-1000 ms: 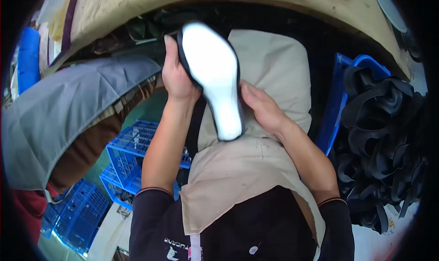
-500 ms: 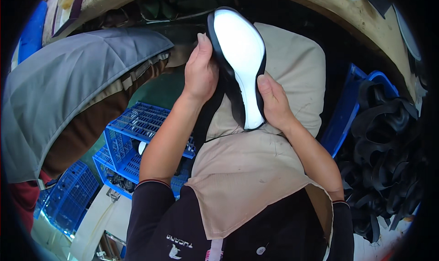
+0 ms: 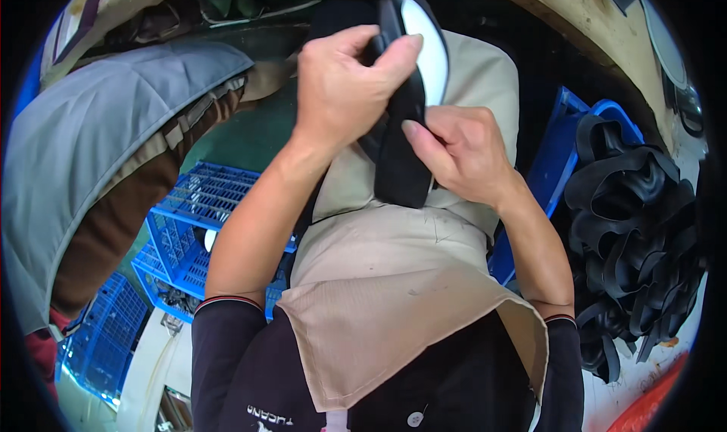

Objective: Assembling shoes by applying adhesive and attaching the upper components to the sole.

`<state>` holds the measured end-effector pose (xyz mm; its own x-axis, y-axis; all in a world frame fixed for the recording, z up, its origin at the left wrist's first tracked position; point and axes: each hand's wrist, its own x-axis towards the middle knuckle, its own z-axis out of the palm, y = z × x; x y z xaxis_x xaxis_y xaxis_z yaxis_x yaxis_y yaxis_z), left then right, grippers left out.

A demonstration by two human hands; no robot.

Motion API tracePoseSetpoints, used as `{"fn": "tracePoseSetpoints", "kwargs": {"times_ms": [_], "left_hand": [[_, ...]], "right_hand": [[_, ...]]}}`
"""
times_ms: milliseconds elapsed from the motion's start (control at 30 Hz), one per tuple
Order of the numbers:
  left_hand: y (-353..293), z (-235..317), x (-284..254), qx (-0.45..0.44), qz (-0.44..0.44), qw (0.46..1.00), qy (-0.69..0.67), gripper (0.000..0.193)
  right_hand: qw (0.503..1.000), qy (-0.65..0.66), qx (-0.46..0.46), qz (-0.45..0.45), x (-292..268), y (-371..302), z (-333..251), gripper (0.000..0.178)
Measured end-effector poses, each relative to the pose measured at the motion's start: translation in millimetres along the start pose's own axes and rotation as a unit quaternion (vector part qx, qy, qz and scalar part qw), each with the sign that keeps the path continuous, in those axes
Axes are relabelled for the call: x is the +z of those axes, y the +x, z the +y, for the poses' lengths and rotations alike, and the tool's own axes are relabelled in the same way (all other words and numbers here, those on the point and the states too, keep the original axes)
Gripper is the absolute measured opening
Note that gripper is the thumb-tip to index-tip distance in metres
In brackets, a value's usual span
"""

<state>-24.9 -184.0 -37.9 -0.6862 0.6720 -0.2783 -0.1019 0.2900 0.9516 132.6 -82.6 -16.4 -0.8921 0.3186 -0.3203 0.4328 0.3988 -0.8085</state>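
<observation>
Over my lap, covered by a beige apron (image 3: 379,280), I hold a black shoe upper (image 3: 401,155) with a white, sole-shaped underside. It is turned on its side, so a black side faces me and only a strip of white shows along its far right. My left hand (image 3: 344,84) grips the far part, thumb lying over the black edge near the white. My right hand (image 3: 462,148) is closed round the middle from the right, thumb on the black side. The fingers behind the shoe are hidden.
To the right, a heap of black curled pieces (image 3: 628,235) lies by a blue bin (image 3: 549,152). Stacked blue crates (image 3: 204,193) stand at the left. Another person's knee under grey cloth (image 3: 129,99) is close at the left. A worn table edge (image 3: 560,23) curves across the far side.
The shoe has rolled from white underside facing up onto its side. My left hand has come over its far part, and my right hand has shifted up toward the middle.
</observation>
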Motion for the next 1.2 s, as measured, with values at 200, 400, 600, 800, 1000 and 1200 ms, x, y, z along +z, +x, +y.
{"fn": "tracePoseSetpoints", "kwargs": {"times_ms": [200,400,600,800,1000,1200], "left_hand": [[6,-3,2,-0.015,0.019,0.999,0.033,0.029],[13,-4,-2,-0.104,0.021,0.992,-0.062,0.032],[12,-3,-3,-0.081,-0.024,0.970,-0.229,0.039],[3,-13,-4,0.024,0.038,0.970,-0.240,0.052],[-5,-18,-14,0.043,-0.004,0.992,-0.115,0.057],[-29,-16,-6,0.037,-0.021,0.998,-0.052,0.054]], "right_hand": [[0.987,0.133,0.085,-0.040,-4,13,25,0.032],[0.979,0.099,0.179,-0.002,-6,38,44,0.037],[0.913,0.374,0.160,0.014,1,32,29,0.052],[0.948,0.268,0.171,-0.011,-2,38,2,0.067],[0.955,0.265,0.131,0.004,13,23,7,0.074],[0.932,0.306,0.188,-0.047,10,7,17,0.074]]}}
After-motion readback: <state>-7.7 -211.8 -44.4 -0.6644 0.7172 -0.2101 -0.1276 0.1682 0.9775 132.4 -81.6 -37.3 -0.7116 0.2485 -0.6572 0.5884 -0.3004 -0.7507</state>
